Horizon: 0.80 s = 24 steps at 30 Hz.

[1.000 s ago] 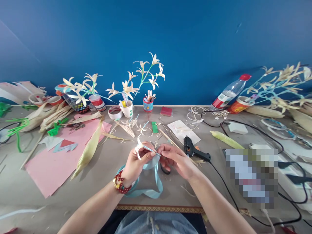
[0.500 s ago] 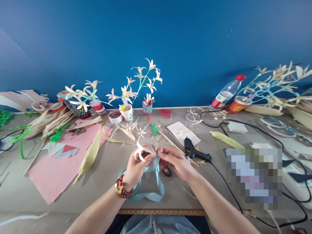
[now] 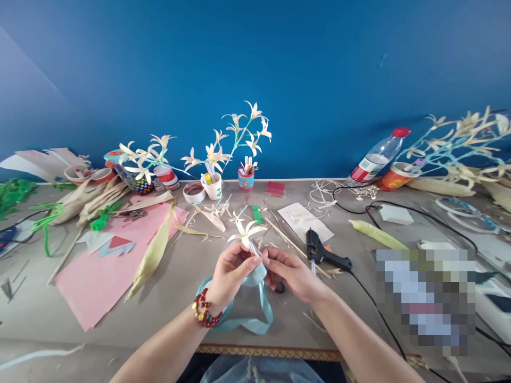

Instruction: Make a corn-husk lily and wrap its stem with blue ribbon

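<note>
My left hand (image 3: 230, 272) pinches the stem of a small cream paper flower (image 3: 246, 232), whose petals point up and away from me. My right hand (image 3: 293, 272) meets it from the right, fingers pinched on the light blue ribbon (image 3: 255, 311) at the flower's stem. The ribbon loops down from both hands onto the table near the front edge. A red bead bracelet (image 3: 204, 313) sits on my left wrist. Black scissors (image 3: 278, 287) lie partly hidden under my right hand.
A black glue gun (image 3: 324, 254) with its cord lies just right of my hands. Pink paper (image 3: 104, 268) and corn husks (image 3: 154, 250) cover the left. Cups with finished flower stems (image 3: 213, 186), a plastic bottle (image 3: 375, 159) and more flower branches (image 3: 455, 143) line the back wall.
The flower in my left hand has turned from pointing left to standing upright with petals spread. Both hands stay together on it; the view has shifted slightly.
</note>
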Available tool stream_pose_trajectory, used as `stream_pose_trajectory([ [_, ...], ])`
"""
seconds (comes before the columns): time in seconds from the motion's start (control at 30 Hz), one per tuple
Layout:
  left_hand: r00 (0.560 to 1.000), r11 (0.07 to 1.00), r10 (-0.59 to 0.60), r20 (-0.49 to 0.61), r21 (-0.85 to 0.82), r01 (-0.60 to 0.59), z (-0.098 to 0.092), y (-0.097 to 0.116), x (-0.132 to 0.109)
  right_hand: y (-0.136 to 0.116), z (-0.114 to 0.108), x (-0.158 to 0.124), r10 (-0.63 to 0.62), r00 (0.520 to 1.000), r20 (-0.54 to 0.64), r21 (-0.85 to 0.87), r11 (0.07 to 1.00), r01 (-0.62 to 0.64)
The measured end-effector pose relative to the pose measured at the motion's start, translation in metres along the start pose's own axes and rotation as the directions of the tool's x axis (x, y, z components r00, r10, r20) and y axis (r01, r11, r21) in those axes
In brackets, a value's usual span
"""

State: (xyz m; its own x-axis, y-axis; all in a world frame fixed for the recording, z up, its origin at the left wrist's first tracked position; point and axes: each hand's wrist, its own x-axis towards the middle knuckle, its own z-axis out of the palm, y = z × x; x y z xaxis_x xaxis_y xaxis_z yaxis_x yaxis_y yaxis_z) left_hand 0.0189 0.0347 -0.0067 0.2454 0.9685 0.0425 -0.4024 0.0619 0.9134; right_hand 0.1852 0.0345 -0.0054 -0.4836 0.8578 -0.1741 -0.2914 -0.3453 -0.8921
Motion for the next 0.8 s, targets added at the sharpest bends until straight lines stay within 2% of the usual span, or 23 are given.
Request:
stream_pose_trajectory([
  [0.23,1.000,0.999,-0.024,-0.005,-0.034,0.024,-0.0008,0.0021,0.0003,-0.0009,0.0019,-0.0007,0.003,1.000,-0.010,0.016,1.000,-0.003],
  [0.47,0.999,0.998,-0.031,-0.011,-0.049,0.031,-0.0018,0.0001,0.0011,-0.0042,0.0045,-0.0016,-0.094,0.995,-0.030,-0.092,0.992,0.091],
  [0.53,0.999,0.998,-0.024,-0.042,-0.066,0.021,-0.0030,-0.0009,0.0011,-0.0024,0.0040,-0.0009,-0.088,0.995,-0.042,-0.068,0.994,0.085],
  [0.67,0.985,0.995,0.008,-0.174,-0.097,-0.025,-0.0055,-0.0005,0.0032,-0.0007,0.0044,0.0003,-0.074,0.996,-0.047,-0.077,0.995,0.070],
  [0.8,0.987,0.992,-0.013,-0.157,-0.127,-0.008,-0.0067,0.0002,0.0051,-0.0036,0.0068,-0.0006,-0.074,0.996,-0.057,-0.106,0.992,0.067],
])
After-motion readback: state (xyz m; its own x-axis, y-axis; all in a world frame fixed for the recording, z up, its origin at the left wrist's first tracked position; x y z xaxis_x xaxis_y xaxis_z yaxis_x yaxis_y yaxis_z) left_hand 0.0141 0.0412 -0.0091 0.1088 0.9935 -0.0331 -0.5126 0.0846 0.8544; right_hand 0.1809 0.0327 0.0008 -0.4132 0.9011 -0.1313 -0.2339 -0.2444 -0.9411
